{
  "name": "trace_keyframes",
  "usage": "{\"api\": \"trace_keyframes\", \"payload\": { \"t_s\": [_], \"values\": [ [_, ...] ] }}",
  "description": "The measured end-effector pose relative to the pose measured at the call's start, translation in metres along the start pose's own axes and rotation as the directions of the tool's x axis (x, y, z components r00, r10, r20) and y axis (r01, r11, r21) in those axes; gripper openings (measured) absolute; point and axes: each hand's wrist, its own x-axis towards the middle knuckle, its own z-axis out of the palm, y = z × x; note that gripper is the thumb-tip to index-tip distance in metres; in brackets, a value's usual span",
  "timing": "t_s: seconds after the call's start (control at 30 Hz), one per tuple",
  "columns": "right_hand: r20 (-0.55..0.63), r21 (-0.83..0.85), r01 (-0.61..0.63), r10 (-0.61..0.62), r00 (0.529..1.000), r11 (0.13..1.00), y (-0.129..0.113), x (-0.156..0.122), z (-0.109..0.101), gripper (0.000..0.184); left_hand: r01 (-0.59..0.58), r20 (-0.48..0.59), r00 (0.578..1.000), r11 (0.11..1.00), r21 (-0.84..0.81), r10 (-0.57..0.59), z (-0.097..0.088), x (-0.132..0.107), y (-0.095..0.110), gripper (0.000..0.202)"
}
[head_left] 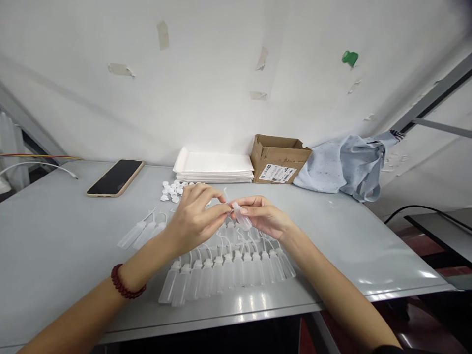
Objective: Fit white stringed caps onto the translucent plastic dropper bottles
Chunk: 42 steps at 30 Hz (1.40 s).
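A small translucent squeeze bottle (244,221) is gripped in the fingers of my right hand (263,214), tilted with its neck up and to the left. Close against that neck, my left hand (197,211) pinches a nozzle cap, mostly hidden by the fingers. Its thin white tube (225,193) sticks up above the fingertips. Below both hands stands a row of similar bottles (217,278) with thin bent tubes on top, lying side by side. More bottles are partly hidden behind it. A few others (138,232) lie left of my left wrist.
Small white caps (171,191) lie in a loose pile behind my left hand. At the back are a stack of white padded envelopes (214,167), a cardboard box (280,160) and a light blue cloth (341,167). A phone (116,178) lies at the left on the grey table (354,246).
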Motion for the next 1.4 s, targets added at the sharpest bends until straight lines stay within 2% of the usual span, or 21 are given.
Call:
{"api": "trace_keyframes", "payload": {
  "t_s": [0.07, 0.13, 0.27, 0.4, 0.5, 0.73, 0.9, 1.0, 1.3, 1.4],
  "values": [
    [-0.016, -0.027, 0.007, -0.007, 1.0, 1.0, -0.001, 0.0, 0.0, 0.02, 0.039, 0.004, 0.999, 0.999, -0.015, -0.039, -0.002, 0.001, -0.001, 0.012],
    [-0.047, -0.062, 0.012, -0.015, 0.999, 0.998, -0.002, -0.001, 0.001, 0.021, 0.133, -0.015, 0.991, 0.99, -0.057, -0.134, -0.004, 0.003, -0.001, 0.012],
    [-0.066, -0.142, 0.014, -0.024, 0.998, 0.99, -0.002, -0.002, 0.004, 0.025, 0.328, -0.073, 0.934, 0.92, -0.215, -0.351, -0.006, 0.006, 0.001, 0.008],
    [-0.084, -0.201, 0.03, -0.048, 0.995, 0.979, 0.003, -0.002, 0.007, 0.029, 0.435, 0.028, 0.891, 0.834, -0.34, -0.453, -0.004, 0.005, 0.008, 0.007],
    [-0.111, -0.229, 0.051, -0.078, 0.991, 0.972, 0.004, -0.001, 0.008, 0.03, 0.446, 0.067, 0.889, 0.823, -0.352, -0.453, -0.002, 0.004, 0.012, 0.006],
    [-0.167, -0.236, 0.087, -0.129, 0.977, 0.968, 0.004, -0.001, 0.012, 0.035, 0.328, 0.063, 0.943, 0.887, -0.325, -0.326, 0.0, 0.004, 0.016, 0.01],
    [-0.193, -0.262, 0.093, -0.146, 0.97, 0.961, 0.008, 0.0, 0.014, 0.041, 0.321, 0.037, 0.944, 0.886, -0.334, -0.328, 0.001, 0.004, 0.018, 0.012],
    [-0.191, -0.31, 0.112, -0.178, 0.965, 0.944, 0.01, 0.0, 0.014, 0.041, 0.368, 0.035, 0.923, 0.855, -0.366, -0.382, 0.001, 0.005, 0.019, 0.01],
    [-0.183, -0.445, 0.206, -0.314, 0.932, 0.871, 0.011, -0.003, 0.018, 0.039, 0.555, 0.177, 0.823, 0.696, -0.456, -0.54, -0.001, 0.006, 0.018, 0.007],
    [-0.169, -0.482, 0.253, -0.372, 0.913, 0.839, 0.012, -0.003, 0.019, 0.036, 0.544, 0.167, 0.83, 0.703, -0.458, -0.533, 0.0, 0.005, 0.017, 0.007]
  ]
}}
